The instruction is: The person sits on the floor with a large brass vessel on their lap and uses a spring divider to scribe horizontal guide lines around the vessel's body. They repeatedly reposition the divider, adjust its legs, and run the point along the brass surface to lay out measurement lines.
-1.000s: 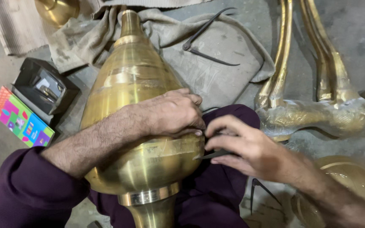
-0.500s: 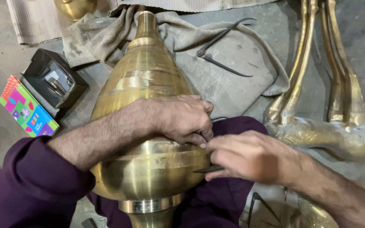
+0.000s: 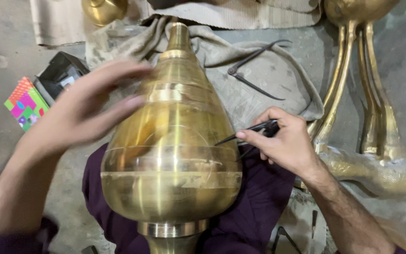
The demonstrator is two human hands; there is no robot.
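The right hand point(image 3: 287, 143) pinches a thin dark metal scribing tool point(image 3: 245, 134), its tip touching the large pear-shaped brass vessel point(image 3: 172, 155); the left hand point(image 3: 78, 113) hovers open and empty at the vessel's left.

At centre we see a golden brass vessel point(image 3: 172, 160) with paler polished bands ringing it. Beneath it lies deep purple cloth point(image 3: 259, 207). At the left edge sits a small box point(image 3: 26, 103) in a patchwork of pink, green, blue and orange. Grey-beige cloth point(image 3: 259, 70) spreads across the upper middle.
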